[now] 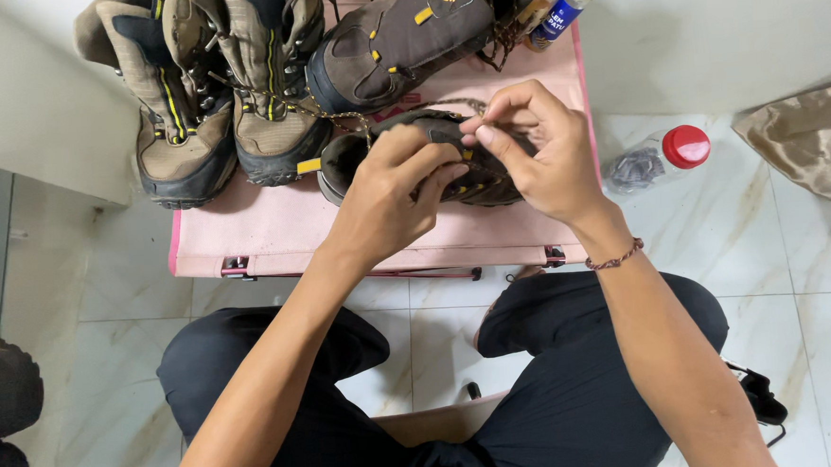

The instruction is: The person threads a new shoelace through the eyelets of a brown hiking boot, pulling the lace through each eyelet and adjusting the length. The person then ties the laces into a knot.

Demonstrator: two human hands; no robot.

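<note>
Left hand (390,192) grips the dark boot (469,179) on the pink counter (273,233) — right hand (539,151) fingers pinching its lace (400,109) (thin, brown).

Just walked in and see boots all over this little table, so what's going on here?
A seated person is working on a dark brown hiking boot lying on a pink table. The left hand steadies the boot, while the right hand pinches its lace between the fingers. Three more boots sit behind: a tan pair and another brown boot. A red-capped jar stands on the floor.
</note>
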